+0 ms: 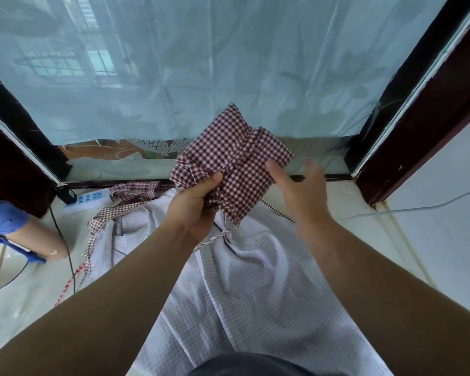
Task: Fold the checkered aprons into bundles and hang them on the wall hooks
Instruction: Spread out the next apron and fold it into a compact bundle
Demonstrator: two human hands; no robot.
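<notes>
The pale floor (pixel 334 199) is covered by a spread light checked apron (pixel 255 280); a white power strip (pixel 88 200) and a black cable (pixel 65 246) are laid beside it.

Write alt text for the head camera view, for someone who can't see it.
A person's left hand grips a partly folded red-checkered apron; the blurred right hand touches its edge. A paler checkered apron lies spread below, before a curtained window.

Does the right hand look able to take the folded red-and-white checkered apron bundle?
Probably yes. The right hand is open and empty, its thumb at the edge of the checkered bundle; nothing blocks it. The left hand grips the other side.
</notes>
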